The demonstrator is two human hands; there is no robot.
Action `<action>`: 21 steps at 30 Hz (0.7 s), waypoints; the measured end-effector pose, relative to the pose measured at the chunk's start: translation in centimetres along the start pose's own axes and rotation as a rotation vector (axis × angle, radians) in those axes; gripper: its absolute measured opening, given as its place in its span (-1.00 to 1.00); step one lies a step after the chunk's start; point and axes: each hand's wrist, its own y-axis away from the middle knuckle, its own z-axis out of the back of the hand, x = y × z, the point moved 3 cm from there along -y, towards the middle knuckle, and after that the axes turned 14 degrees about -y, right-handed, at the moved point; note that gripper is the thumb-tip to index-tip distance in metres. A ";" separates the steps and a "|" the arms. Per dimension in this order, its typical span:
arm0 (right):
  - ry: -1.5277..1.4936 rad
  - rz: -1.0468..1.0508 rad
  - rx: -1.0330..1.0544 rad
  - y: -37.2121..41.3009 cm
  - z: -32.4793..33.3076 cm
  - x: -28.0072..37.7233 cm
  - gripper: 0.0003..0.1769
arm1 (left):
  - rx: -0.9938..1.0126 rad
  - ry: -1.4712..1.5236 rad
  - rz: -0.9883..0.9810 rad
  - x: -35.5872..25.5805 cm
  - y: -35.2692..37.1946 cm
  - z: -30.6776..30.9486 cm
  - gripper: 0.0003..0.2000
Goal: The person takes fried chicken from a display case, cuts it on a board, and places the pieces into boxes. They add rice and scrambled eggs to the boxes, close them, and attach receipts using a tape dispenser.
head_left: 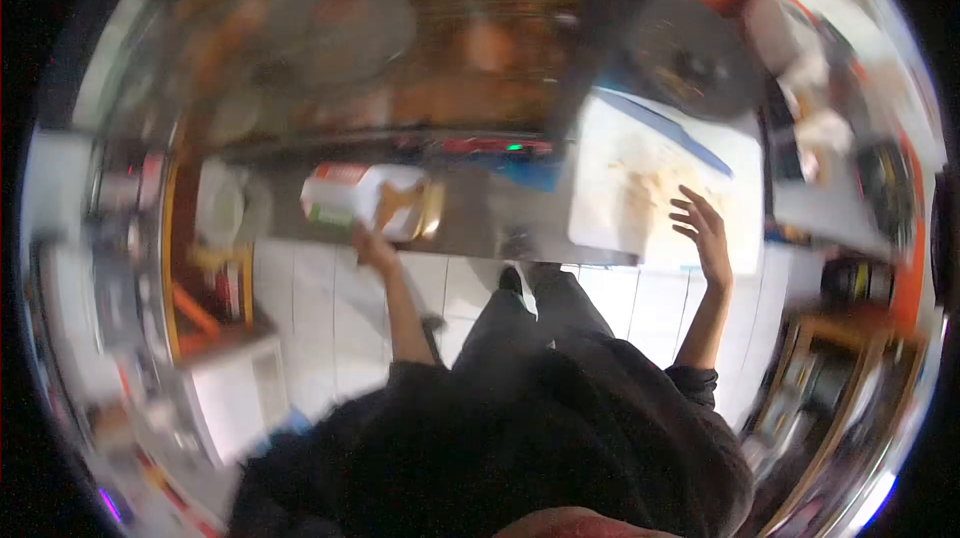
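My left hand [374, 248] is at the counter's front edge, against the lower side of a white package [345, 200] with red and green print and a brown picture. Blur hides whether its fingers grip the package. My right hand [704, 223] hovers over the right part of a white cutting board [597, 173], fingers spread and holding nothing. Pale crumbs or chopped bits [642, 183] lie on the board, left of that hand. A blue knife [670, 130] rests slantwise across the board's upper part.
Beyond the board stands a dark round pan [695, 53]. Blurred cookware and a small green light [514, 147] show behind the counter [470, 213]. At the left are white bowls or plates [225, 203]; shelves [820, 378] stand at the lower right. White floor tiles [315, 308] lie below.
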 end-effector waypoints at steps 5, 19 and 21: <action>-0.153 0.003 -0.313 9.2 6.2 -3.3 -0.54 | -0.061 0.698 0.136 1.5 2.0 3.1 -0.57; 0.288 1.468 0.221 5.3 -18.9 27.8 -0.59 | 0.145 0.920 -0.020 -12.1 11.8 18.7 -0.69; 0.375 1.796 -0.038 5.3 -23.4 35.1 -0.39 | 0.163 1.040 -0.025 -14.3 13.3 17.2 -0.71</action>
